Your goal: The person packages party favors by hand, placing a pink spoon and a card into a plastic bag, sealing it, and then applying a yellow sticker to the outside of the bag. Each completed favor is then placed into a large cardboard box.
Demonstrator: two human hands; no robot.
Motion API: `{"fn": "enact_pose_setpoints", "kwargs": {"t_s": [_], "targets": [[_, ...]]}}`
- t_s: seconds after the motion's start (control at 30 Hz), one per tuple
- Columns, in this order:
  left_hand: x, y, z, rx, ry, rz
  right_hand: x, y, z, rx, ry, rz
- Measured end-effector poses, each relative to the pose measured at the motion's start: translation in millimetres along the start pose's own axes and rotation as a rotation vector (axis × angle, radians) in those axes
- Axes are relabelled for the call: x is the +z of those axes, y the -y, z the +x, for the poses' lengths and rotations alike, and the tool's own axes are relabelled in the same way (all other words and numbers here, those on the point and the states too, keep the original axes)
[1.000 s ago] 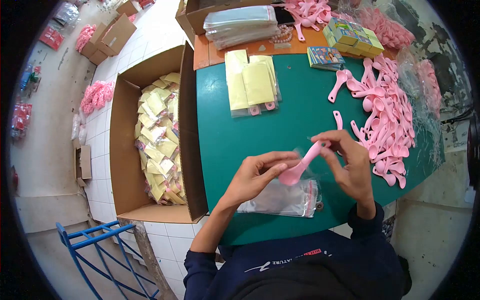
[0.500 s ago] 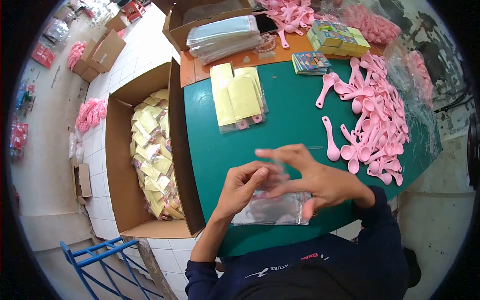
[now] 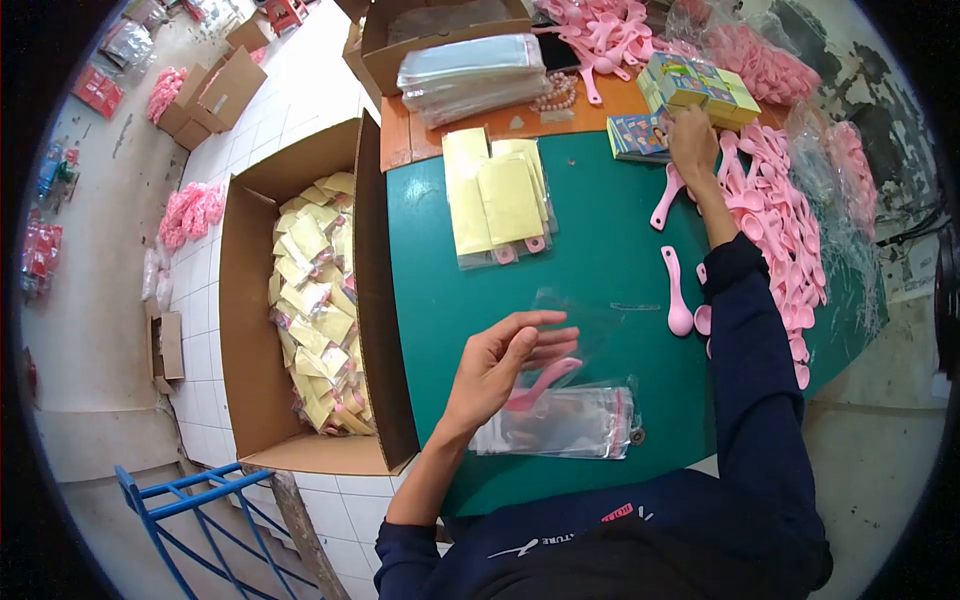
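Note:
My left hand [image 3: 488,372] holds a clear plastic bag [image 3: 590,325] between thumb and fingers, over the near part of the green table. A pink measuring spoon [image 3: 548,384] shows at that bag, its bowl end partly hidden by my hand. Beneath lies a stack of clear bags [image 3: 570,425]. My right hand [image 3: 693,145] is stretched to the back, fingers pinched at the right edge of a small stack of printed cards [image 3: 637,139]; the fingertips are partly hidden. Two single pink spoons [image 3: 677,290] lie left of the large spoon pile [image 3: 765,200].
Filled packets with yellow cards [image 3: 500,195] lie at the table's back left. A carton [image 3: 240,330] of similar packets stands to the left. Behind are a bundle of clear bags [image 3: 470,75] and banded card stacks [image 3: 700,85]. A blue metal frame [image 3: 200,500] is at lower left.
My right hand has left the bag by my left hand and moved up and right to the printed cards. My left hand keeps the bag, with the pink spoon now clearly visible.

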State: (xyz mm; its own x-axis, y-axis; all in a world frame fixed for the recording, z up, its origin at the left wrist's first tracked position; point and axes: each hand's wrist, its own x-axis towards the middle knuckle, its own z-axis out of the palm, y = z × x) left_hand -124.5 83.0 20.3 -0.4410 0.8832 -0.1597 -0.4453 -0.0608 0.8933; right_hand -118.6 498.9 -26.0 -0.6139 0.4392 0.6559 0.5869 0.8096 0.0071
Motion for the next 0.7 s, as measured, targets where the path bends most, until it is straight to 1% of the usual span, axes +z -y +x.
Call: {"fn": "enact_pose_setpoints", "kwargs": {"t_s": [0.1, 0.13, 0.2, 0.27, 0.3, 0.33, 0.37, 0.43, 0.53, 0.63, 0.7], "targets": [[2, -3, 0, 0.024, 0.002, 0.068, -25, 2, 3, 0.109, 0.062, 0.413], [0, -5, 1, 0.010, 0.005, 0.082, -45, 10, -4, 0.090, 0.091, 0.623], [-3, -6, 2, -0.024, 0.006, 0.102, -133, 54, -21, 0.283, 0.472, 1.171], [-5, -5, 4, 0.008, 0.004, 0.146, -194, 88, -50, 0.318, 0.534, 1.404], [-5, -4, 7, 0.024, 0.009, 0.168, -208, 86, -65, 0.290, 0.631, 1.436], [-2, -5, 8, 0.008, -0.011, 0.117, -219, 92, -78, 0.278, 0.641, 1.477], [1, -6, 7, 0.016, -0.014, 0.145, -240, 95, -81, 0.333, 0.797, 1.361], [5, -10, 4, 0.043, -0.032, 0.207, -249, 95, -87, 0.015, 0.752, 1.128], [3, -9, 0, 0.053, 0.005, 0.370, -257, 99, -89, 0.070, 0.703, 1.145], [1, -13, -4, 0.022, 0.022, 0.505, -261, 106, -89, -0.028, 0.656, 1.070], [0, -19, -6, 0.086, 0.018, 0.522, -267, 108, -90, -0.131, 0.588, 0.978]]}}
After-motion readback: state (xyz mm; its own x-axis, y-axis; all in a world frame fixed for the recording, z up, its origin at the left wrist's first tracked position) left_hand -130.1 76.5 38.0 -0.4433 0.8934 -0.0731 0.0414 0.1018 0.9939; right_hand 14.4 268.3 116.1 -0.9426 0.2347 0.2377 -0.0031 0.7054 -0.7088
